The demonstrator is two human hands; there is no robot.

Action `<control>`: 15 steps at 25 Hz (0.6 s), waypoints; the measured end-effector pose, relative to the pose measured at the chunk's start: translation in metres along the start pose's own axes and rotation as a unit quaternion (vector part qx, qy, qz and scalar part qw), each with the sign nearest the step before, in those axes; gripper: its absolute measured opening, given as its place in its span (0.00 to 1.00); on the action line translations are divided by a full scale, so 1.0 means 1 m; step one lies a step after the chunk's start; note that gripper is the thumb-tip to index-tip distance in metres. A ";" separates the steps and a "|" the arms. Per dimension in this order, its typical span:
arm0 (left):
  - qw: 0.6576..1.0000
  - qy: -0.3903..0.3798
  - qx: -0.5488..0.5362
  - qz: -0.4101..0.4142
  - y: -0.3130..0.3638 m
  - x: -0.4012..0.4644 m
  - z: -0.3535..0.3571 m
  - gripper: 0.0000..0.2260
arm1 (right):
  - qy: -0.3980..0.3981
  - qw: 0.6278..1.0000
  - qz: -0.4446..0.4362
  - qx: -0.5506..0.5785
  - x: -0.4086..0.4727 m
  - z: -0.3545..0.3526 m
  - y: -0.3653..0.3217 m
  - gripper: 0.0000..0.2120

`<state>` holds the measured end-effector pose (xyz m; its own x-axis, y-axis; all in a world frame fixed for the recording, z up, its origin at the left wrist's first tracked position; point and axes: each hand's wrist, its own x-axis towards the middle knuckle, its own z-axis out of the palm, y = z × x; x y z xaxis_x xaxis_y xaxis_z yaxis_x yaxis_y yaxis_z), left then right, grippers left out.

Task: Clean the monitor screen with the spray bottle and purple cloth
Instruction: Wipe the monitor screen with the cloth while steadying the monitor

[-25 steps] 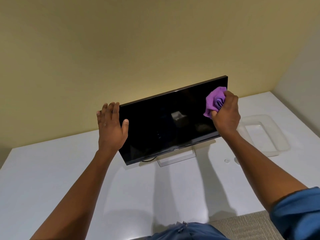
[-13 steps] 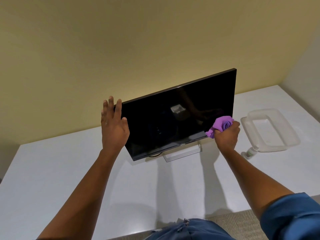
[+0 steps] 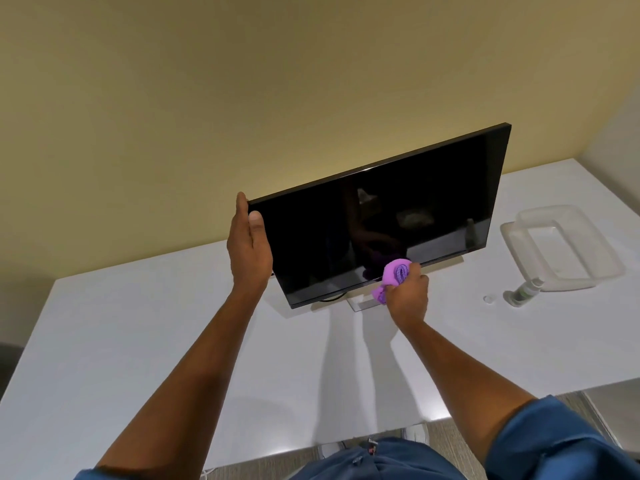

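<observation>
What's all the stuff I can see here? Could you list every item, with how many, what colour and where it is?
flat black monitor: one, black, on the white table, tilted
crumpled purple cloth: one, purple, against the screen's lower edge
small spray bottle: one, clear with a pale top, standing right of the monitor
clear plastic tray: one, see-through, far right of the table
small clear cap: one, left of the bottle
white table: one, white, against the yellow wall
left hand: one, holds the monitor's left edge
right hand: one, grips the cloth
</observation>
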<state>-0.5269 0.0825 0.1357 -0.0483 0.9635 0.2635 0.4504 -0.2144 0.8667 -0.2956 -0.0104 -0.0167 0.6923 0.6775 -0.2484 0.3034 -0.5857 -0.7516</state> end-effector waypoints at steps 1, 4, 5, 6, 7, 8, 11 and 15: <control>1.000 -0.003 -0.006 -0.005 0.001 0.000 0.000 0.24 | -0.013 1.000 -0.011 -0.007 -0.010 0.008 -0.002 0.31; 1.000 -0.022 -0.014 -0.015 0.003 0.000 -0.004 0.24 | -0.055 0.997 -0.045 -0.039 -0.038 0.033 -0.011 0.31; 0.999 -0.035 -0.012 -0.016 0.003 0.001 -0.006 0.25 | -0.067 0.995 -0.057 -0.047 -0.047 0.042 -0.015 0.31; 0.999 -0.048 -0.004 -0.015 0.003 0.000 -0.007 0.25 | -0.078 0.993 -0.065 -0.051 -0.055 0.049 -0.018 0.31; 0.998 -0.061 0.005 -0.013 0.003 0.000 -0.009 0.25 | -0.087 0.993 -0.069 -0.049 -0.063 0.056 -0.022 0.31; 0.997 -0.072 0.012 -0.011 0.004 0.000 -0.010 0.25 | -0.094 0.992 -0.071 -0.044 -0.070 0.063 -0.026 0.30; 0.995 -0.101 0.014 -0.007 0.003 0.000 -0.018 0.26 | -0.105 0.991 -0.076 -0.016 -0.091 0.085 -0.037 0.29; 0.989 -0.141 -0.040 -0.013 -0.001 0.002 -0.029 0.25 | -0.096 0.993 -0.033 0.066 -0.107 0.108 -0.056 0.25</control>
<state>-0.5533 0.0805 0.1473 0.1970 0.9728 0.1222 0.3804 -0.1907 0.9050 -0.4570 -0.0017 -0.0139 0.5331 0.7919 -0.2979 0.2469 -0.4824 -0.8405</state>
